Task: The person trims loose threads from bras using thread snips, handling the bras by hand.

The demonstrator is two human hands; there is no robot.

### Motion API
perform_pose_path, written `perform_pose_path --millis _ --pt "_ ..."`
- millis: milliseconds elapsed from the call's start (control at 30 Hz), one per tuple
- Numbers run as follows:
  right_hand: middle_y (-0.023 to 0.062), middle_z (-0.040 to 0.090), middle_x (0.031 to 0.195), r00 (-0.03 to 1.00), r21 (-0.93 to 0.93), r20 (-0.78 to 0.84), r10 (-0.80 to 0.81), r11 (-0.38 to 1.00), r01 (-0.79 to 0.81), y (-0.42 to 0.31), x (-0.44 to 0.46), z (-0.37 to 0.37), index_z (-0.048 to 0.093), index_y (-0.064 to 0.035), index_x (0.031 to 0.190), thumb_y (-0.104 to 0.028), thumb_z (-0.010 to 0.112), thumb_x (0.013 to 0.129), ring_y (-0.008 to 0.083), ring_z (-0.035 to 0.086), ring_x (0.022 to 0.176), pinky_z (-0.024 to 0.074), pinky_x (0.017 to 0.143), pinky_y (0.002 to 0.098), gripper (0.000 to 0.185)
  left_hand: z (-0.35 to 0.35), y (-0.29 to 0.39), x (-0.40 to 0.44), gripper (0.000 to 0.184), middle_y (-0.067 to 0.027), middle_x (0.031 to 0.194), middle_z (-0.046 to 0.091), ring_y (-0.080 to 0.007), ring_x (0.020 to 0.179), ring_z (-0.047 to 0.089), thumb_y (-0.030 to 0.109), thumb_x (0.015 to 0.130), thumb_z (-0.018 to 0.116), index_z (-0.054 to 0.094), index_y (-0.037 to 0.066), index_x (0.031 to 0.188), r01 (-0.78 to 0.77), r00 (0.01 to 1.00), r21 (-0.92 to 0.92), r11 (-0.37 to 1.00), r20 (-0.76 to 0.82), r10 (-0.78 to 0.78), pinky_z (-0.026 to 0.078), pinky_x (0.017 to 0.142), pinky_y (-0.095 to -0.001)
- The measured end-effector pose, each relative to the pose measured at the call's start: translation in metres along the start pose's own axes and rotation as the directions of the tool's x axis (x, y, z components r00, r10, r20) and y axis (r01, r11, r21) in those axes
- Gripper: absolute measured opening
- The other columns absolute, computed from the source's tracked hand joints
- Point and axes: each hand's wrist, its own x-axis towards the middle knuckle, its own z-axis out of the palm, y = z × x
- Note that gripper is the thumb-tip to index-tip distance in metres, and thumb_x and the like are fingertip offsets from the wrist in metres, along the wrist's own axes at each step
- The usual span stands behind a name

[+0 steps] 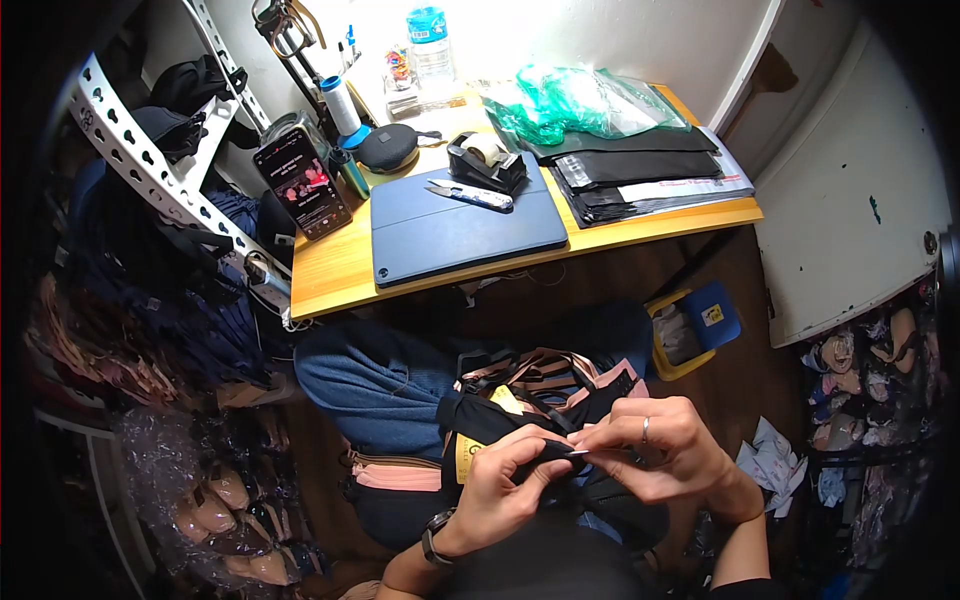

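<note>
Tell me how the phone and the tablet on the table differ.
The phone is propped up; the tablet lies flat. The phone's screen is lit and in view, while the tablet shows only a plain blue cover. The tablet is larger and carries snips and a tape dispenser; the phone is smaller. Both are on the table.

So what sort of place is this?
Likely a small garment workroom: plastic-wrapped garments are piled at the side, and the table holds a tape dispenser and a stack of black plastic bags.
</note>
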Motion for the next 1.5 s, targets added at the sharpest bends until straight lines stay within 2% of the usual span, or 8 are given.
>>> perform_pose_path --millis 567,667,800,900,1000,1267,1367,1500 --pt "0.0080 0.061 0.072 0.997 0.211 0.037 0.064 0.975 -0.070 0.020 -0.010 -0.012 0.069 0.0004 0.090 0.005 0.069 0.074 0.0109 0.057 0.059 0.0419 0.052 0.0223 0.016 -0.003 -0.012 -0.001 0.010 -0.0059 0.093 0.063 -0.0095 0.084 0.057 0.002 0.087 0.061 0.064 -0.006 0.092 0.256 0.958 -0.297 0.920 0.203 -0.201 0.045 0.075 -0.0216" --pt "0.0093 0.064 0.077 0.970 0.121 -0.098 0.224 0.970 -0.212 0.042 -0.006 -0.032 0.070 -0.0013 0.087 0.002 0.067 0.076 0.0159 0.062 0.063 0.0463 0.056 0.0239 0.012 -0.007 -0.011 0.000 0.015 -0.0039 0.093 0.062 -0.0093 0.086 0.057 0.004 0.087 0.062 0.063 -0.006 0.098 0.148 0.980 -0.207 0.967 0.165 -0.115 0.044 0.077 -0.0205" --pt "0.0095 0.066 0.096 0.966 -0.538 -0.129 0.224 0.802 -0.258 0.138 -0.022 -0.044 0.070 -0.0031 0.081 -0.005 0.070 0.073 0.0263 0.062 0.099 0.0479 0.087 0.0384 0.008 -0.020 -0.006 0.003 0.033 -0.0067 0.105 0.060 -0.0102 0.094 0.056 0.010 0.085 0.067 0.057 -0.006 0.112 0.081 0.994 -0.241 0.967 -0.052 -0.097 0.043 0.083 -0.0215" --pt "0.0069 0.064 0.108 0.970 -0.775 0.024 0.241 0.617 -0.134 0.183 -0.036 -0.034 0.069 -0.0042 0.079 -0.009 0.071 0.069 0.0294 0.053 0.113 0.0408 0.096 0.0470 0.011 -0.032 -0.011 0.006 0.048 -0.0173 0.126 0.047 -0.0234 0.112 0.051 0.018 0.082 0.070 0.052 -0.006 0.120 -0.085 0.935 0.266 0.960 -0.313 0.169 0.040 0.095 -0.0343" --pt "0.0049 0.060 0.118 0.934 -0.790 0.131 0.334 0.604 -0.105 0.194 -0.050 -0.024 0.068 -0.0043 0.077 -0.013 0.071 0.065 0.0304 0.045 0.124 0.0340 0.102 0.0519 0.015 -0.034 -0.030 0.005 0.063 -0.0253 0.139 0.032 -0.0358 0.128 0.036 0.025 0.079 0.073 0.046 -0.004 0.128 0.348 0.888 0.738 0.577 -0.458 0.050 0.027 0.106 -0.0458" --pt "0.0098 0.061 0.115 0.916 -0.892 0.101 0.389 0.444 -0.090 0.156 -0.055 -0.010 0.071 -0.0040 0.080 -0.006 0.071 0.069 0.0237 0.053 0.112 0.0421 0.093 0.0450 0.011 -0.020 -0.030 0.011 0.056 -0.0294 0.145 0.023 -0.0459 0.136 0.021 0.027 0.080 0.071 0.051 -0.001 0.124 0.249 0.922 0.862 0.441 -0.351 0.165 0.018 0.110 -0.0491" --pt "0.0098 0.066 0.102 0.754 0.034 0.351 0.556 0.797 -0.603 0.112 -0.045 -0.022 0.071 -0.0013 0.084 -0.004 0.073 0.072 0.0199 0.060 0.097 0.0450 0.087 0.0345 0.012 -0.017 -0.023 0.010 0.031 -0.0284 0.144 0.027 -0.0455 0.135 0.024 0.022 0.085 0.066 0.065 -0.003 0.102 -0.118 0.971 0.581 0.806 -0.101 0.215 0.020 0.109 -0.0481" --pt "0.0098 0.067 0.091 0.932 0.587 -0.012 0.362 0.757 -0.286 0.053 -0.039 0.009 0.071 0.0008 0.086 -0.002 0.072 0.076 0.0162 0.062 0.088 0.0464 0.080 0.0269 0.010 0.002 -0.018 0.009 0.023 -0.0270 0.143 0.030 -0.0411 0.134 0.030 0.016 0.089 0.061 0.067 -0.005 0.081 -0.204 0.978 0.254 0.945 0.098 0.185 0.025 0.108 -0.0451"
